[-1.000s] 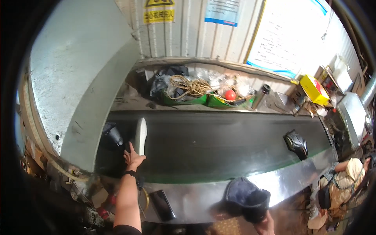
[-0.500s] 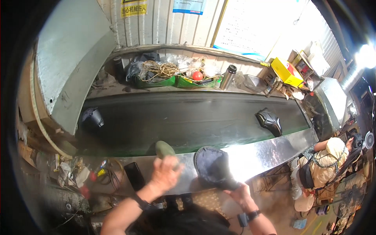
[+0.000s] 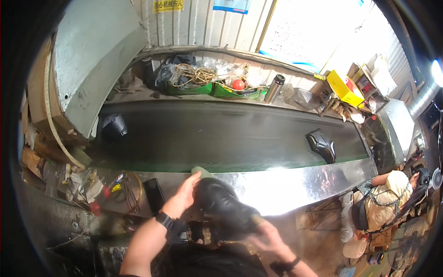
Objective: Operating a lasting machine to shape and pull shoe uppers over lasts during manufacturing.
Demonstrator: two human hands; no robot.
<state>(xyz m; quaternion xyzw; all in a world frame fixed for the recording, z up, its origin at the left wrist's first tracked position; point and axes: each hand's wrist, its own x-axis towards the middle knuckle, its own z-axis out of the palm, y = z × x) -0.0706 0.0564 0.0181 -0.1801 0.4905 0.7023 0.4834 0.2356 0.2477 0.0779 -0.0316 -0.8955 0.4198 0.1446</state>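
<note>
A black shoe upper (image 3: 224,198), partly smeared by motion, is between my hands over the metal ledge. The rounded tip of a green shoe last (image 3: 200,172) shows past its far end; the rest is hidden. My left hand (image 3: 187,191) is closed along the last and the upper's left side. At the near right end of the upper, my right hand (image 3: 270,237) grips it, its fingers blurred. On the dark conveyor belt (image 3: 221,134) lie a black shoe piece (image 3: 114,125) at the left and a black shoe (image 3: 321,146) at the right.
A phone (image 3: 153,195) lies on the metal ledge (image 3: 295,184) left of my hands. Behind the belt stand green trays (image 3: 191,88) of cord and plastic, a steel flask (image 3: 275,87) and a yellow box (image 3: 344,87). A person (image 3: 390,198) works at the right.
The green last and the black upper, held apart before, have come together. My right hand has swung the upper leftward and turned it over. The view has shifted slightly.
</note>
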